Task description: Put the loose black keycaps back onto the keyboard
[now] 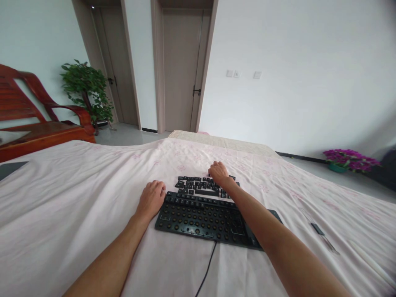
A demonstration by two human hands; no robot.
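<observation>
Pick one keycap at a time from the loose keycaps point(201, 185), laid out just beyond the stripped keyboard point(204, 218) on the bed point(77, 185). Right hand point(219, 172) curled over their far edge, grip unclear; left hand point(152, 199) loosely curled, empty, steadying beside the keyboard's left end.

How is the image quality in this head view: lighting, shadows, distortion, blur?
Head view: soft, even daylight, no glare; faint shadows under the left hand and right hand. Wide-lens bending tilts the door and wall. The keyboard and loose keys look soft; the edges smear.
</observation>
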